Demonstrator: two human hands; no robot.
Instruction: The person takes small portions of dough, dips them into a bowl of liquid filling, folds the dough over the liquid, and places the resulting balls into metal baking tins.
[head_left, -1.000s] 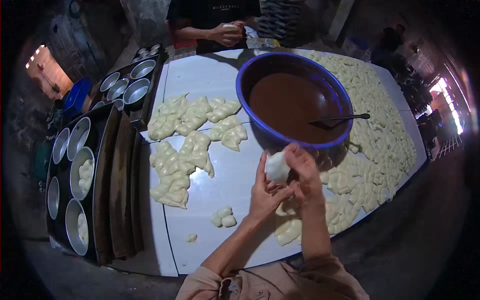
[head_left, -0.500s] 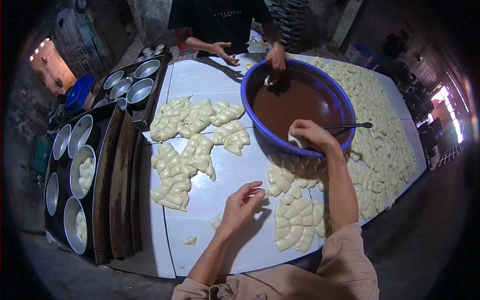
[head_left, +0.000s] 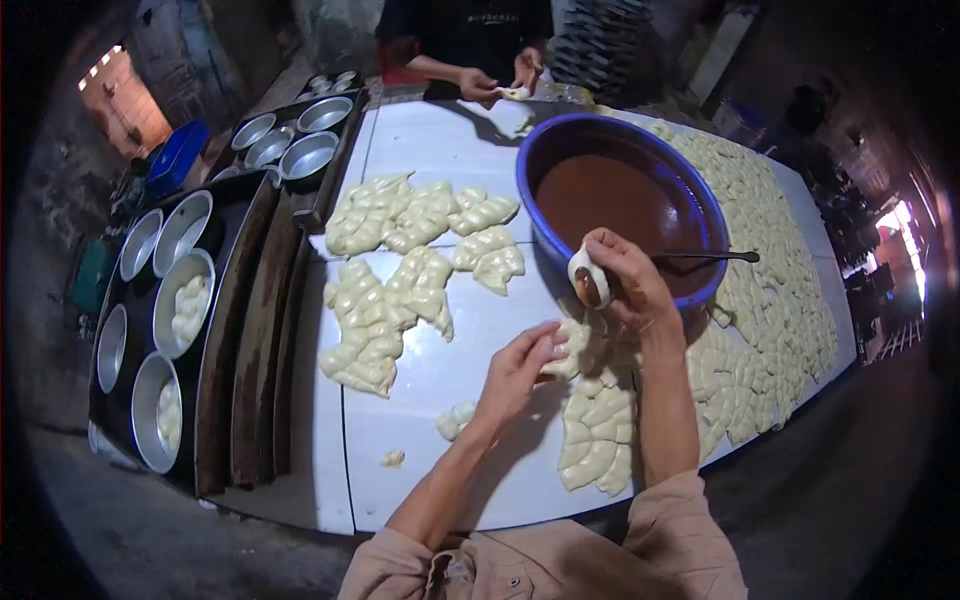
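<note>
Close to the front rim of a blue basin [head_left: 532, 215], my right hand [head_left: 636, 285] grips a piece of dough [head_left: 588, 278] that has dark brown filling on its face. The basin holds a smooth brown filling [head_left: 600, 205], and a dark-handled utensil [head_left: 720, 256] leans across its right rim. To the left and lower, my left hand [head_left: 520, 375] hovers over the table with its fingers loosely curved and nothing visible in them. Beneath and beside my hands lie sheets of pale, scored dough [head_left: 597, 430]. More dough pieces [head_left: 375, 320] rest left of the basin.
Round metal pans [head_left: 183, 305] stand in a dark tray on the left, two with dough pieces inside. More pans [head_left: 308, 155] sit behind them. Many dough pieces [head_left: 765, 270] cover the table's right side. Across the table, a person's hands [head_left: 500, 85] hold a dough piece.
My right hand has risen from the basin's rim, turning the dough so its brown filling shows. My left hand has moved slightly up and right. The other person's hand has left the basin.
</note>
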